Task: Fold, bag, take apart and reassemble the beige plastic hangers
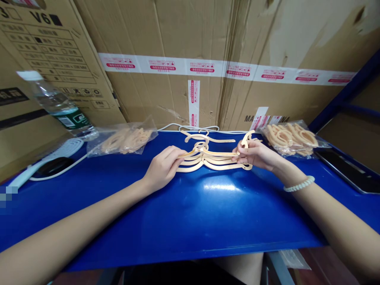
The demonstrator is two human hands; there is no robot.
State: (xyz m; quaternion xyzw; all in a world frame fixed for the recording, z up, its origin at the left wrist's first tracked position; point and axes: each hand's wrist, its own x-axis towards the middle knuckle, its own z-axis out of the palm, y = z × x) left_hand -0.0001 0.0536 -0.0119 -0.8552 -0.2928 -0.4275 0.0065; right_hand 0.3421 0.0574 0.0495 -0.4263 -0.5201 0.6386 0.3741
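A cream plastic hanger [219,153] is held up between both hands, its hook toward the back. My left hand [162,166] pinches the left arm of it. On the other side, my right hand [257,153] grips the right end, and a small curved cream piece [247,138] sticks up from those fingers. Beneath lie several more cream hangers [219,168], nested together on the blue table [190,213]. Behind the held one lies another hanger [221,141]. My right fingertips are partly hidden.
Clear bags of cream hanger parts lie at left [127,140] and right [292,138]. A water bottle [63,105], a white cord and a black mouse-like object [56,166] are at left. A dark tablet-like device [350,168] lies right. Large cardboard boxes [166,99] stand behind.
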